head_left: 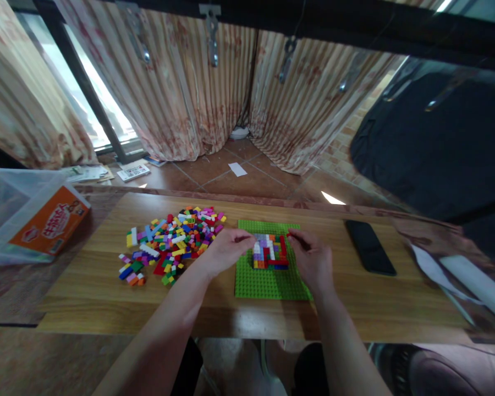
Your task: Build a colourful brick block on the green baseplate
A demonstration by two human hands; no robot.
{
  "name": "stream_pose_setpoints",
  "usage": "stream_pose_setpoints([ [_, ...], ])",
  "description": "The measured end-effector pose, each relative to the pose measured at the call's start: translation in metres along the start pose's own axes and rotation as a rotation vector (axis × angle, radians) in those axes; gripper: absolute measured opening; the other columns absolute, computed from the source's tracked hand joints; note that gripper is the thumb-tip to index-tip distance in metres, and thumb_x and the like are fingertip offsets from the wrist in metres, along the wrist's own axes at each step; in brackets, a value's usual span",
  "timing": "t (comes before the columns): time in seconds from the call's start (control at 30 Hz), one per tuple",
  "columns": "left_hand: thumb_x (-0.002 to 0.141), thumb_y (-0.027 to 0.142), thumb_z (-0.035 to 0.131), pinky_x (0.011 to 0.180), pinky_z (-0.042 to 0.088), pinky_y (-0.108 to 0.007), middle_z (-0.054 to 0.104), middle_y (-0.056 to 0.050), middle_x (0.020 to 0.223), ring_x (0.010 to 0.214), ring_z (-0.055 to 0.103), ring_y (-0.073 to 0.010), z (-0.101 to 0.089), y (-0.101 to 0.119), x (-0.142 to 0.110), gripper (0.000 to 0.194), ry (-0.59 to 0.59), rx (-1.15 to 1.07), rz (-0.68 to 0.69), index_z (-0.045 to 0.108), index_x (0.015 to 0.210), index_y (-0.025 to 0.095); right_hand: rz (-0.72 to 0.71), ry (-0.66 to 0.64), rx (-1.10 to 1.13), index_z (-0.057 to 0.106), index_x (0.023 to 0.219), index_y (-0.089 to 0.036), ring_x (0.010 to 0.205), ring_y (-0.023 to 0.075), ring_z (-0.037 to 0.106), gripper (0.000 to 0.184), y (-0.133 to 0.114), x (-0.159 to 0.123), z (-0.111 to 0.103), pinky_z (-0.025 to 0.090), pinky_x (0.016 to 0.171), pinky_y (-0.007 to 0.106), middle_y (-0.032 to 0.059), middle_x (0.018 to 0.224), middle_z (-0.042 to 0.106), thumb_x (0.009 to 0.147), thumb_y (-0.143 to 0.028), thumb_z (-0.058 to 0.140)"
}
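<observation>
A green studded baseplate (247, 283) lies on the wooden table, bearing a low build of toy bricks (271, 254) in white, red, purple, orange, yellow and blue. At the build's upper left corner is my left hand (230, 248), thumb and fingertips drawn together. Whether a small brick sits between them is too small to make out. Over the baseplate's right side, my right hand (313, 257) pinches a small red brick (289, 235) just beyond the build's upper right corner. Left of the baseplate spreads a pile of loose bricks (177, 239) in many colours.
A black phone (370, 247) lies on the table's right part. Beyond the left end stands a clear plastic box (20, 220) with an orange label. White paper (433, 272) and a white oblong object (478, 286) are at the far right. Curtains (214, 99) hang behind.
</observation>
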State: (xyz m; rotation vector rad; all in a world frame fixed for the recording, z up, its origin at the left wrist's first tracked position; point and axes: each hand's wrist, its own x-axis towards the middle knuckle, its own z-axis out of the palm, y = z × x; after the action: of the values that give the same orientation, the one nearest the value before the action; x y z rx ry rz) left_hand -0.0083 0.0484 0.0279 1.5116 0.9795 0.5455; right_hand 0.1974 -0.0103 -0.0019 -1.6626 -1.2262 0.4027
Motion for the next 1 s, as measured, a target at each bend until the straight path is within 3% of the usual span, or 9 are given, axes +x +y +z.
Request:
stream_pose_setpoints([
  [0.17,0.082,0.037,0.056,0.053,0.028,-0.023,0.048,0.003,0.058,0.056,0.04,-0.0098,0.0,-0.001,-0.001,0.031,0.001,0.015,0.017,0.072,0.084,0.011,-0.075,-0.013,-0.072,0.076,0.092,-0.02,0.081,0.0199,0.067,0.023,0.0,0.001,0.004,0.054,0.078,0.035,0.0061,0.091,0.075,0.08,-0.033,0.061],
  [0.5,0.082,0.036,0.054,0.054,0.027,-0.023,0.046,0.004,0.057,0.054,0.037,-0.0093,-0.002,0.0,0.0,0.029,0.007,0.046,0.032,0.071,0.079,0.012,-0.089,-0.038,-0.1,0.075,0.088,-0.02,0.071,0.0174,0.064,0.021,-0.008,-0.002,0.007,0.053,0.068,0.031,0.0055,0.085,0.073,0.079,-0.034,0.062],
  [0.87,0.084,0.034,0.054,0.058,0.035,-0.023,0.06,0.0,0.067,0.061,0.049,-0.0117,0.0,-0.009,0.002,0.028,0.018,0.086,0.055,0.072,0.084,0.013,-0.216,-0.081,-0.35,0.075,0.083,-0.023,0.074,0.0186,0.065,0.019,-0.008,-0.011,0.01,0.05,0.071,0.032,0.0041,0.084,0.074,0.083,-0.034,0.059],
  [1.0,0.084,0.034,0.054,0.056,0.033,-0.023,0.058,0.0,0.065,0.059,0.047,-0.0114,-0.001,-0.01,0.003,0.029,0.021,0.11,0.069,0.072,0.084,0.012,-0.252,-0.101,-0.435,0.075,0.081,-0.022,0.073,0.0195,0.065,0.023,-0.01,-0.012,0.011,0.048,0.071,0.032,0.0049,0.082,0.074,0.086,-0.034,0.056],
])
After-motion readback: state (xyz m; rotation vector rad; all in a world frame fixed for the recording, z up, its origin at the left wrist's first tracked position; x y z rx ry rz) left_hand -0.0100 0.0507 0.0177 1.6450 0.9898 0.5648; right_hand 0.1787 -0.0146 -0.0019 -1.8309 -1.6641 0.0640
